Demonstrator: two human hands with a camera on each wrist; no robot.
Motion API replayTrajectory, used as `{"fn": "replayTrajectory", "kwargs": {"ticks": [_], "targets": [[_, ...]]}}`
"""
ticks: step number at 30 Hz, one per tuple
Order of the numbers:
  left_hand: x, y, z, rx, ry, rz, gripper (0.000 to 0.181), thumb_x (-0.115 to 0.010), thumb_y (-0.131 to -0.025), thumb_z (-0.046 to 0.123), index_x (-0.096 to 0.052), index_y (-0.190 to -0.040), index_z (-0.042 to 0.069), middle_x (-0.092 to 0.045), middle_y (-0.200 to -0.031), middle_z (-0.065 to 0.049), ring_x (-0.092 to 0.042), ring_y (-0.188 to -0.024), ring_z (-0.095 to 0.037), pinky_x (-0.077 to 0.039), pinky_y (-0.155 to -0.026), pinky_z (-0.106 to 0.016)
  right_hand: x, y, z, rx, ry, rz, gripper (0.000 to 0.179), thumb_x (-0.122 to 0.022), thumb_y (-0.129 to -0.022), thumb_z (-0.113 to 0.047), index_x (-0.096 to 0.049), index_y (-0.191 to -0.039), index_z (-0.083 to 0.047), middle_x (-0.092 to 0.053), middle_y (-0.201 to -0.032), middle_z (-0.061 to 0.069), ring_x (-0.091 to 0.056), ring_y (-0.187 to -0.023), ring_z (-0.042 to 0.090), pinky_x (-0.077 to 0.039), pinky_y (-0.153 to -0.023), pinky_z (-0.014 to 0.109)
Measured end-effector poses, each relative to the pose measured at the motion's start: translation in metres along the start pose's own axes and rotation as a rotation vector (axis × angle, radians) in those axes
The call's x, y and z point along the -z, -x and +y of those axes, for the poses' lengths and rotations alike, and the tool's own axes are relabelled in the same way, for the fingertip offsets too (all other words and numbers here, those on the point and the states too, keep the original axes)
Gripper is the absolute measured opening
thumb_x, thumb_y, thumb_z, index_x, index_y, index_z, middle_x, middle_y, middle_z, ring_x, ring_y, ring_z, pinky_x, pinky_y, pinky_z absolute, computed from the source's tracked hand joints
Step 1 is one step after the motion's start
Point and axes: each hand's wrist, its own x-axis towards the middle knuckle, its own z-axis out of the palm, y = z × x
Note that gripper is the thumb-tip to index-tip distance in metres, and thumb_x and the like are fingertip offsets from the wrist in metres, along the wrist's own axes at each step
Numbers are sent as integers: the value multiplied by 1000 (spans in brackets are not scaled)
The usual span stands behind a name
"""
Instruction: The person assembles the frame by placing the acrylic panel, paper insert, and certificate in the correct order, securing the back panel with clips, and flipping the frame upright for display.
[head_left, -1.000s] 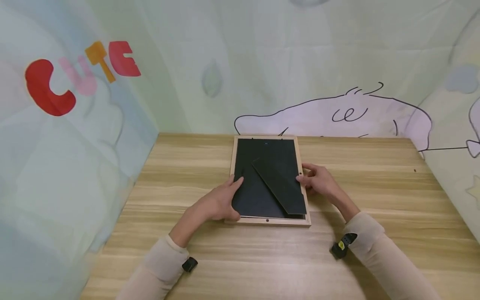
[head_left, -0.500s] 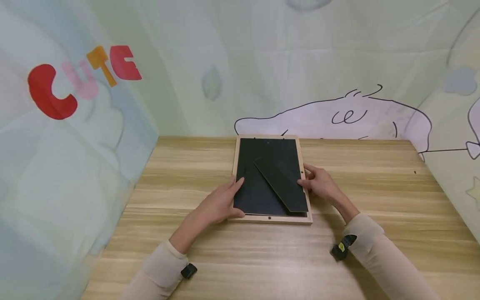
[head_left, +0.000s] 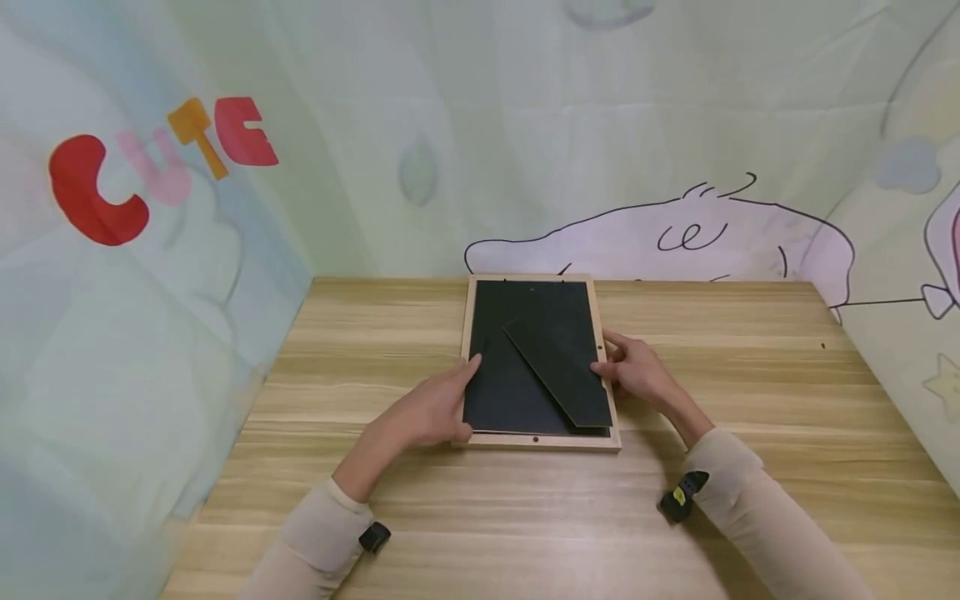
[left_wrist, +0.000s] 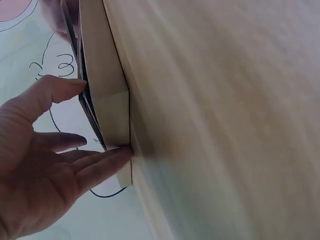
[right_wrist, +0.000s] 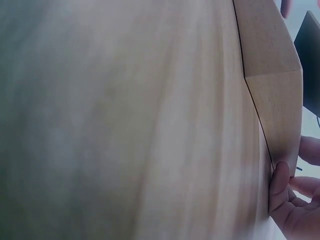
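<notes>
A light wooden picture frame [head_left: 536, 444] lies with its back up at the table's far side. A black backing board [head_left: 498, 392] sits within the frame, its near edge standing slightly proud of the wood. Across that board slants a black easel stand [head_left: 562, 375]. My left hand [head_left: 427, 408] holds the near left part, thumb at the board's corner and fingers against the frame's outer side in the left wrist view. At the right edge my right hand [head_left: 637, 367] grips the frame, thumb on top and other fingers along its side.
The frame and hands are on a wood-grain table [head_left: 517, 525]. A printed cloth backdrop [head_left: 375, 167] rises directly behind the table's far edge and along the left side.
The left thumb reached farther in over the near edge half a second ago and has drawn back left to the corner. The right hand keeps its place on the frame.
</notes>
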Motion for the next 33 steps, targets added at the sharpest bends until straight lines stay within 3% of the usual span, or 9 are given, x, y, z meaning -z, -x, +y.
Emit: {"fn": "replayTrajectory", "kwargs": {"ticks": [2, 4, 7, 10, 14, 21, 25, 29, 33], "targets": [[1, -1, 0, -24, -24, 8, 109, -75, -66, 26, -8, -151, 19, -26, -153, -10, -45, -127, -19, -38, -104, -34, 0, 0, -1, -6, 7, 4, 70, -67, -86, -23, -32, -146, -26, -56, -87, 12, -55, -72, 22, -51, -55, 35], [1, -2, -1, -45, -39, 8, 111, -76, -65, 26, -7, -151, 18, -45, -142, -10, -59, -101, -17, -44, -93, -31, 1, 0, -2, -7, 16, 2, 70, -67, -86, -23, -30, -146, -25, -57, -88, 13, -55, -73, 22, -51, -55, 34], [1, -3, -2, -64, -29, 8, 108, -76, -68, 26, -7, -151, 21, -61, -116, -8, -53, -70, -14, -46, -76, -29, 2, 1, -1, -5, 21, 8, 72, -66, -86, -23, -28, -147, -23, -58, -89, 13, -56, -73, 21, -51, -55, 34], [2, -4, -6, -78, 18, 21, 97, -77, -74, 29, -17, -150, 25, -57, -126, -7, -60, -96, -16, -48, -84, -34, 3, 1, 1, 0, 2, 11, 72, -66, -87, -21, -27, -148, -23, -59, -90, 15, -59, -71, 20, -52, -55, 35], [-1, -8, -13, -114, 19, 55, 68, -72, -80, 27, -40, -141, 26, -28, -153, -5, -37, -135, -24, -38, -104, -42, 2, 2, 1, -9, -26, 3, 71, -66, -87, -20, -28, -147, -27, -59, -90, 15, -61, -68, 20, -53, -55, 36], [-6, -10, -7, -169, -23, 118, 35, -72, -79, 14, -55, -107, 26, -35, -147, -10, -41, -131, -31, -45, -95, -43, 0, 1, 0, -3, -30, 1, 70, -66, -86, -22, -30, -146, -29, -58, -90, 15, -60, -68, 21, -52, -55, 36], [-9, -7, 0, -159, 15, 95, 23, -74, -77, 28, -60, -96, 26, -36, -148, -11, -39, -133, -33, -43, -97, -45, 1, 1, 0, -5, -27, -1, 70, -66, -86, -22, -30, -146, -28, -58, -90, 15, -60, -69, 21, -53, -55, 36], [-18, -10, 7, -129, -13, 155, 41, -76, -67, 53, -61, -88, 22, -41, -145, -13, -45, -128, -33, -46, -93, -42, 2, 1, -1, -13, -28, 6, 71, -67, -86, -21, -29, -146, -27, -57, -91, 15, -59, -69, 22, -53, -55, 36], [-24, -12, 14, -94, -47, 224, 43, -80, -63, 52, -57, -79, 19, -47, -140, -12, -52, -120, -33, -48, -84, -38, 3, 2, 0, -34, -21, 5, 74, -68, -85, -22, -28, -147, -27, -56, -93, 14, -58, -70, 21, -52, -56, 35]]}}
